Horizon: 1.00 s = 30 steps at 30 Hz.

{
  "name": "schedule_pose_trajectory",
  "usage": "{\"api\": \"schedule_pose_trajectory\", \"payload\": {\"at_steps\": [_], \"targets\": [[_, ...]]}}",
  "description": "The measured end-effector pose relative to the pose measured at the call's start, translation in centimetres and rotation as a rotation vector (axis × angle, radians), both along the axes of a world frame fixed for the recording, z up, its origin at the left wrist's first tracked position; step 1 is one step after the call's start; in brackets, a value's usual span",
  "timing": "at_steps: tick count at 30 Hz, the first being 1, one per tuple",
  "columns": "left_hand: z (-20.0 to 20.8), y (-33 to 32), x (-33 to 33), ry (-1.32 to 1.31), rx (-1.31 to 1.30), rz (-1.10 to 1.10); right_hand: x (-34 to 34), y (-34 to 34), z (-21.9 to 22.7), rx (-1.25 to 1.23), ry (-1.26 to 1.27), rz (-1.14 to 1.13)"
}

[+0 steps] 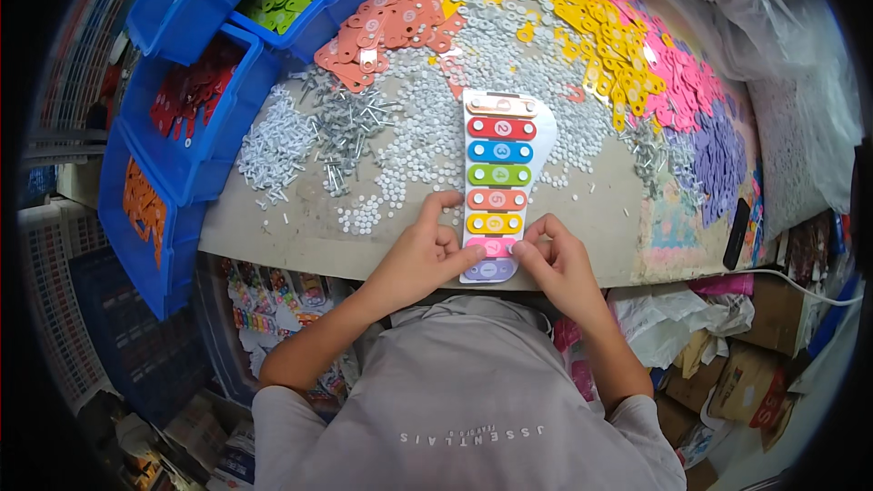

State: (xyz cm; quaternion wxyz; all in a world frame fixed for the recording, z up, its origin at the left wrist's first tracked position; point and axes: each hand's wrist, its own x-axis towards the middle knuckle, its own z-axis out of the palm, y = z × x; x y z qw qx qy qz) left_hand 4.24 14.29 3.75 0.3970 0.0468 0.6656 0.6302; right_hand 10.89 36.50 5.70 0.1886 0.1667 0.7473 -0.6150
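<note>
A white toy xylophone lies lengthwise at the table's front edge. Its bars run peach, red, blue, green, coral, yellow, pink and purple toward me, most with white round caps at their ends. My left hand is at its left edge, fingers partly curled and thumb pressed on the left end of the pink bar. At that bar's right end, my right hand is closed, with thumb and bent fingers together; any small part between them is hidden. The purple bar is nearest me.
Loose white caps spread across the table, beside piles of metal screws and white pins. Coral bars, yellow bars, pink bars and purple bars are heaped behind and right. Blue bins stand left.
</note>
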Motion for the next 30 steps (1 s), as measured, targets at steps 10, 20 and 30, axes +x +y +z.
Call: {"api": "schedule_pose_trajectory", "payload": {"at_steps": [10, 20, 30], "targets": [[-1.8, 0.7, -2.0, -0.039, 0.157, -0.173, -1.2, 0.8, -0.5, -0.215, -0.210, 0.065], [-1.7, 0.6, -2.3, 0.037, 0.188, -0.179, -1.4, -0.3, -0.6, -0.140, -0.132, 0.077], [2.0, -6.4, -9.3, 0.822, -0.534, 0.302, -0.2, 0.0, -2.2, -0.239, 0.059, -0.272]]}}
